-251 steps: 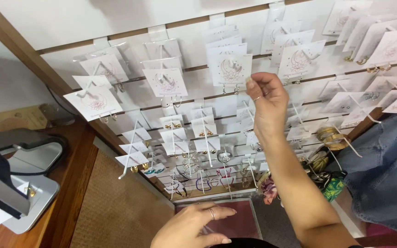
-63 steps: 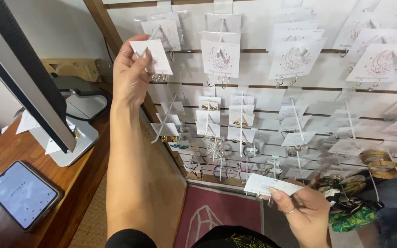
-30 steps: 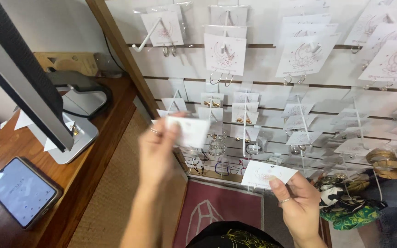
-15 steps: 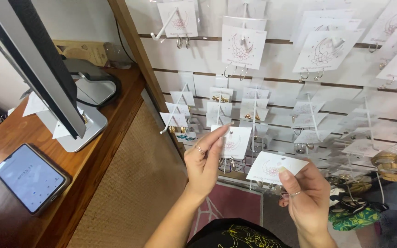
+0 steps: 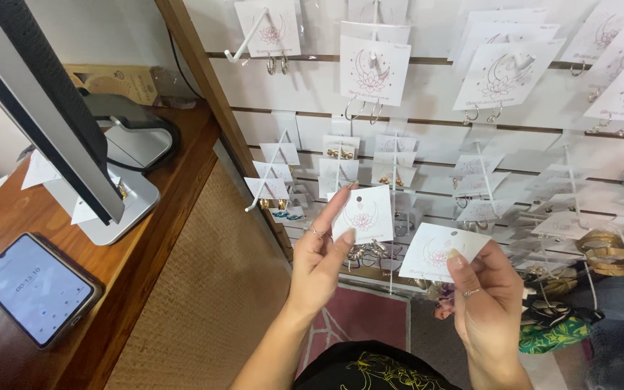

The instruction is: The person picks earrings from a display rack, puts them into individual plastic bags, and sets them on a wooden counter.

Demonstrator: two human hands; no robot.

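- Low in front of the display wall [image 5: 427, 94], my left hand [image 5: 319, 263] pinches a white earring card [image 5: 364, 214] between thumb and fingers, the other fingers loosely spread; small earrings hang from the card's lower edge.
- Two seconds ago that hand was up at the top left hook [image 5: 243, 43] of the wall, gripping a card there; it has since come down to chest level with the card in it, so I judge the card is off the hook and now held for a closer look.
- My right hand [image 5: 485, 303] is closed on a second white card [image 5: 438, 253], thumb on its face, just beside the first; the two cards are near but not touching. It has kept that card throughout, shifting only a little upward.
- Behind both hands, rows of smaller cards [image 5: 341, 155] hang from the wall's pegs.
- Off to the left, the wooden counter [image 5: 146, 238] carries a monitor stand [image 5: 120, 202] near its far edge and a phone [image 5: 34, 289] at its near edge, screen lit.
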